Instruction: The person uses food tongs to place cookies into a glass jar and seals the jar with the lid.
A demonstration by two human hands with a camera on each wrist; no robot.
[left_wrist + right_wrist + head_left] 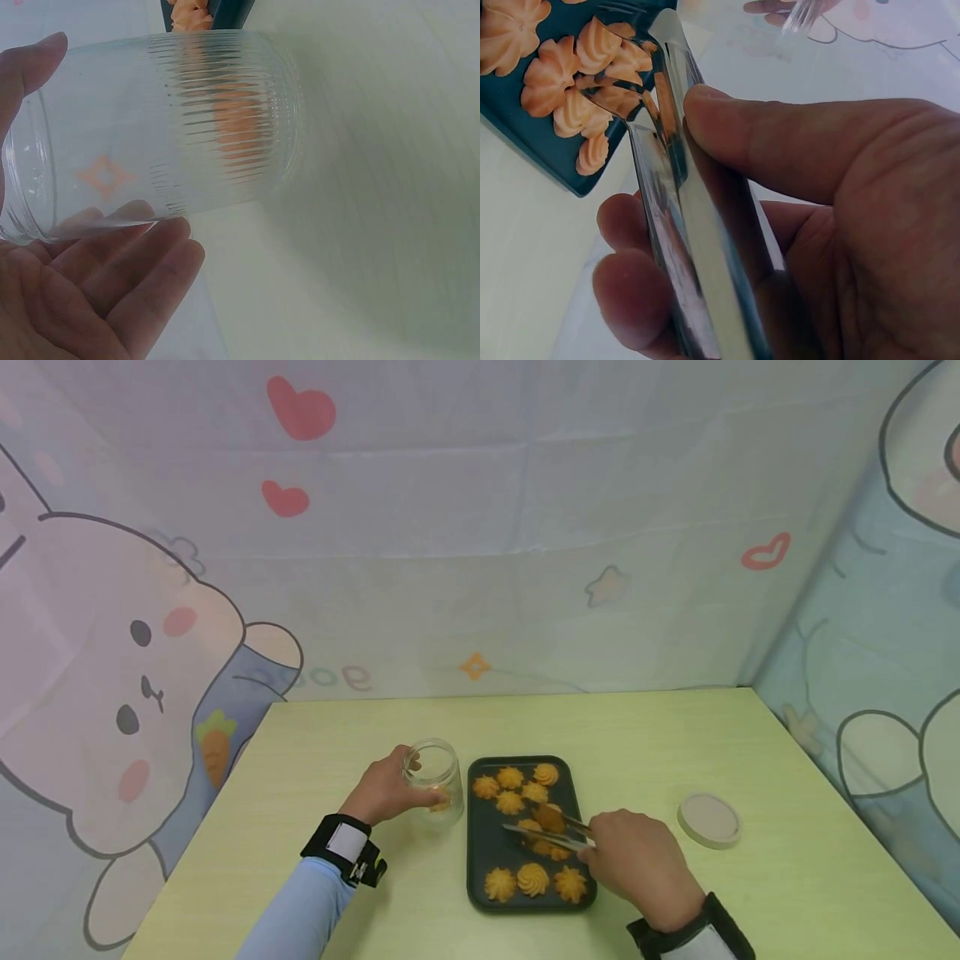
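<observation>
My left hand grips a clear glass jar near its open mouth, thumb on one side and fingers round the other. Low in the jar shows an orange-brown cookie, blurred by the ribbed glass. My right hand holds metal tongs between thumb and fingers. In the head view the tips of the tongs reach over the dark baking tray, around a cookie in its middle. Several swirled cookies lie on the tray in groups at the far and near ends.
A round pale lid lies on the light yellow table, right of the tray. The jar stands just left of the tray. Behind the table hangs a printed cloth with hearts and cartoon animals.
</observation>
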